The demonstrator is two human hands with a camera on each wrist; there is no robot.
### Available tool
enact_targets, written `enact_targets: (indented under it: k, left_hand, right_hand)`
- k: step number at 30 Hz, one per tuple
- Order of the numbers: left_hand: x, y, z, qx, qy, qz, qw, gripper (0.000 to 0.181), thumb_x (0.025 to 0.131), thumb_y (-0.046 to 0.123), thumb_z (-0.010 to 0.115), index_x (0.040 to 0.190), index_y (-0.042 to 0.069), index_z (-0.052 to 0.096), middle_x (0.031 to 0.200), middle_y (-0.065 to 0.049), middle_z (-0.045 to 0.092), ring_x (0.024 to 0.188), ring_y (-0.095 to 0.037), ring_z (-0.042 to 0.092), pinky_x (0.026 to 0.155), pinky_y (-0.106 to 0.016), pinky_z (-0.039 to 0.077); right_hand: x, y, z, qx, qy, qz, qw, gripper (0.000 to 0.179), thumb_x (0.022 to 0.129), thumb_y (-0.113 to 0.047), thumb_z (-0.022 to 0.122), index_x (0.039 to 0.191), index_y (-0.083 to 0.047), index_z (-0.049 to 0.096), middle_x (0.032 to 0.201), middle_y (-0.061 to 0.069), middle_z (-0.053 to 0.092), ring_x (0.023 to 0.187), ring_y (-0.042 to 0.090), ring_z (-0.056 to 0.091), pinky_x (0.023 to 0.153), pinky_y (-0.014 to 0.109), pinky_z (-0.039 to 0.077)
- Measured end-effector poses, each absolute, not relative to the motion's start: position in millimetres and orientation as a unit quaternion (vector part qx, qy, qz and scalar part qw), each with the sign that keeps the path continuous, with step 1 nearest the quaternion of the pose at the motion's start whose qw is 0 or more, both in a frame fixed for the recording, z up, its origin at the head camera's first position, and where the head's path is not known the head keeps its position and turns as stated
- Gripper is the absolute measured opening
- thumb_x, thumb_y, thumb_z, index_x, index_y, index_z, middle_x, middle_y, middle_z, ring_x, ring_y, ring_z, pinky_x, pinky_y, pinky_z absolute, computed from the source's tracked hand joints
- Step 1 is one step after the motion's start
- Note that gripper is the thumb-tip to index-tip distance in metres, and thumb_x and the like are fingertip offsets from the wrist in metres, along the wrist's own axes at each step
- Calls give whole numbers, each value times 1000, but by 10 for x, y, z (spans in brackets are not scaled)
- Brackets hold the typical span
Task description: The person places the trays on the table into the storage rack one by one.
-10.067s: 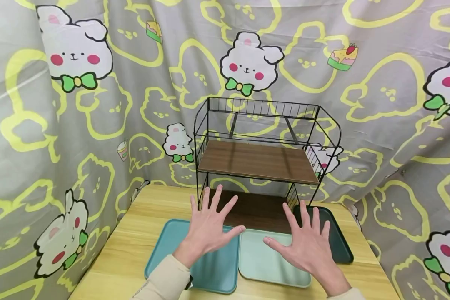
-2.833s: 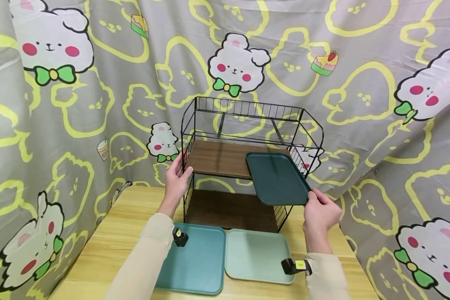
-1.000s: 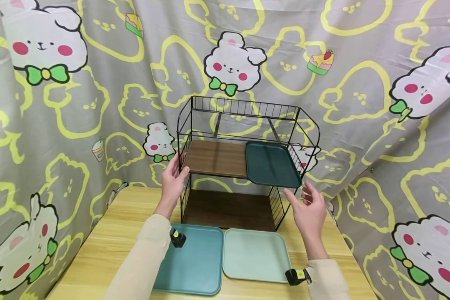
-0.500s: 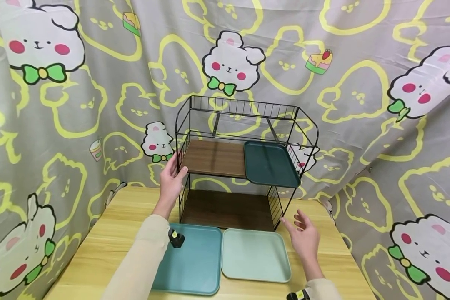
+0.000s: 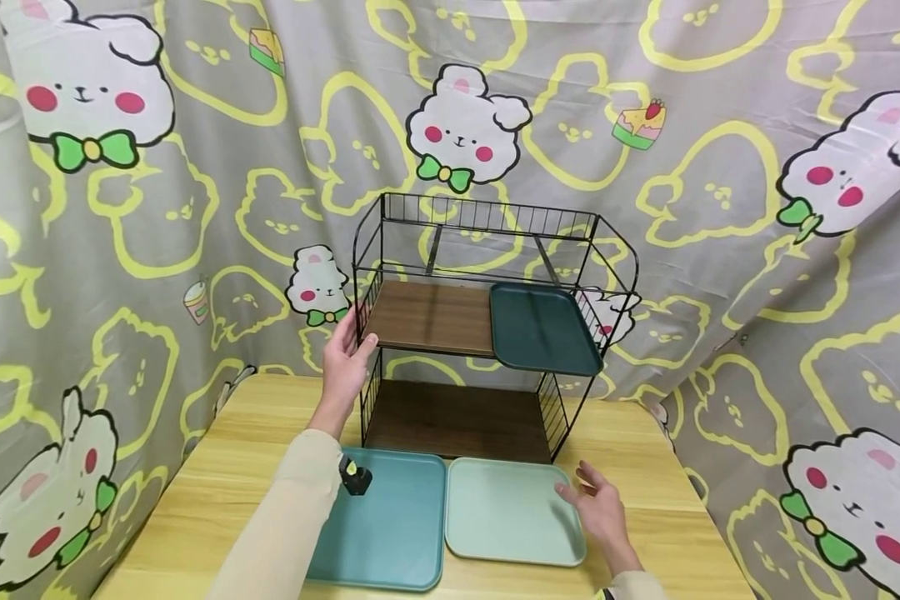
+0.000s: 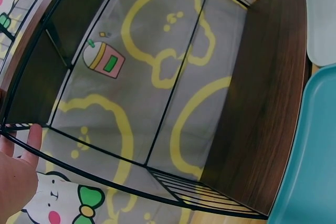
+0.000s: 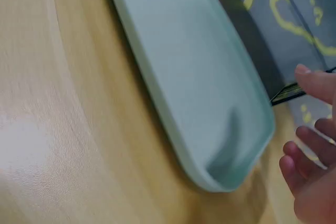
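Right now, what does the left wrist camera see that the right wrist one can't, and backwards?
Only the left wrist view shows the left hand gripping the rack, the blue tray and a cup printed on the curtain. Only the right wrist view shows the right hand, holding nothing. Both show the pale green tray, part of the rack, the curtain and the wooden table.

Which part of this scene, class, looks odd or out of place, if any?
The black rack looks odd on top: its uppermost crossbars carry no board, unlike the brown shelves below. Nothing looks spilled.
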State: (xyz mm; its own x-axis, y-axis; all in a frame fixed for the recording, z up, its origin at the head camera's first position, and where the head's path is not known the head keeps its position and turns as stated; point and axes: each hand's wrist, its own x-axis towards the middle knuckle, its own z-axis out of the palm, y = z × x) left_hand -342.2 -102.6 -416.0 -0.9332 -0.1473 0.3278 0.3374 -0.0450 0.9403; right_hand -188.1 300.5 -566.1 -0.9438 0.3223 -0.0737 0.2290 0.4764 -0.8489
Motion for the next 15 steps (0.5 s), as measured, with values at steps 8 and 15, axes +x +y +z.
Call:
enact_targets:
  k: [8,15]
  left_hand:
    - [-3446,-988,-4192,-70,-672,-719,163,64,106,7,62,164,23,41,171,-2,41,159,-21,38,134,-35,29]
    - [-3439,-1039,-4170,-72,-670,-720,164,63,106,7,62,164,23,42,170,-2,42,160,-20,37,135,-35,27]
  right_hand:
    - [-2027,3132,-5846,-138,-855,500,18,83,97,-20,76,163,4,31,163,31,41,147,58,41,122,66,40]
    - [-2164,3087,-5937,-124,-857,500,4,83,95,-16,78,161,8,34,160,32,46,146,55,45,123,63,40]
